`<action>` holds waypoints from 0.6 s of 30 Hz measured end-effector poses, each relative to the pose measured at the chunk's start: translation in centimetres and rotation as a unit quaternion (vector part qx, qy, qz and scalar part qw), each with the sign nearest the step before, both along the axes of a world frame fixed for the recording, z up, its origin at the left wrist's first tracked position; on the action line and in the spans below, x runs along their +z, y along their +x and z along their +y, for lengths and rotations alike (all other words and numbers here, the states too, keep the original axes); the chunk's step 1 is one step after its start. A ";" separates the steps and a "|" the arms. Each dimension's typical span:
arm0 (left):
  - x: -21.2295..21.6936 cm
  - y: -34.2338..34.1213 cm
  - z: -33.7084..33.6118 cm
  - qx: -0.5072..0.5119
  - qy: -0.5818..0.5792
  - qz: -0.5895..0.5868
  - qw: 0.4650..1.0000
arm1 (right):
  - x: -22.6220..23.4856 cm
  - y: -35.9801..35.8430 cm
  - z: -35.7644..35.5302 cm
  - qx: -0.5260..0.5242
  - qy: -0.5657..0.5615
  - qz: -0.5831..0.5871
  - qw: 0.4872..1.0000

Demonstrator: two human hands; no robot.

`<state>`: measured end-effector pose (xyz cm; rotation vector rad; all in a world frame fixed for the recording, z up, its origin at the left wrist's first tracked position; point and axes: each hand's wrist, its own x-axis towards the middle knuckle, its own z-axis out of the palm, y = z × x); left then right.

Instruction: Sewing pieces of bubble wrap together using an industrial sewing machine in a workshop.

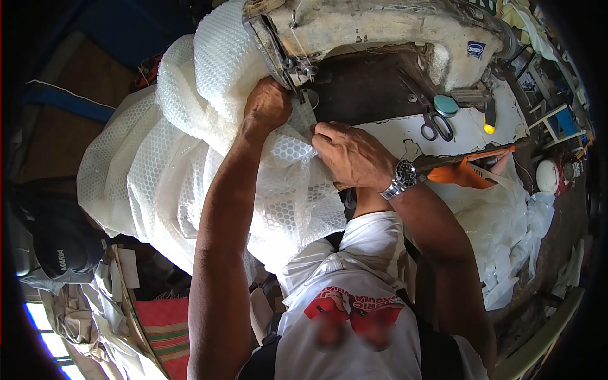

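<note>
White bubble wrap [297, 218] spills down by the person's lap, mostly to the left. The right hand [351, 155] pinches its edge; farther up, the left hand [269, 104] curls over it, though from here I can't tell its grip. Scissors [425, 103] lie on the surface [468, 136], beneath the worn sewing machine's [380, 25] arm.

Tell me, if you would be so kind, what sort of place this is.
It looks like a sewing workshop, most likely: a worn sewing machine stands at a chipped table, scissors lie on that table, and a big bunched sheet of bubble wrap spreads beside the machine.
</note>
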<state>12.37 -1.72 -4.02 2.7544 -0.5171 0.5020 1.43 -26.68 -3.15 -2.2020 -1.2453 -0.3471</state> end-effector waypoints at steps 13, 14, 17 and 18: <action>0.2 0.3 0.5 -0.018 -0.009 0.019 1.000 | -0.4 -0.4 0.2 -0.028 0.011 -0.013 0.999; 0.5 0.2 0.6 -0.014 -0.004 0.024 1.000 | -0.5 -0.5 0.2 -0.031 0.012 -0.016 0.999; 1.7 0.1 1.4 -0.084 -0.160 0.128 0.975 | -0.5 -0.7 0.0 -0.038 0.004 -0.007 0.999; 2.0 0.2 1.5 -0.083 -0.165 0.122 0.975 | -0.5 -0.7 0.0 -0.041 -0.003 0.001 0.999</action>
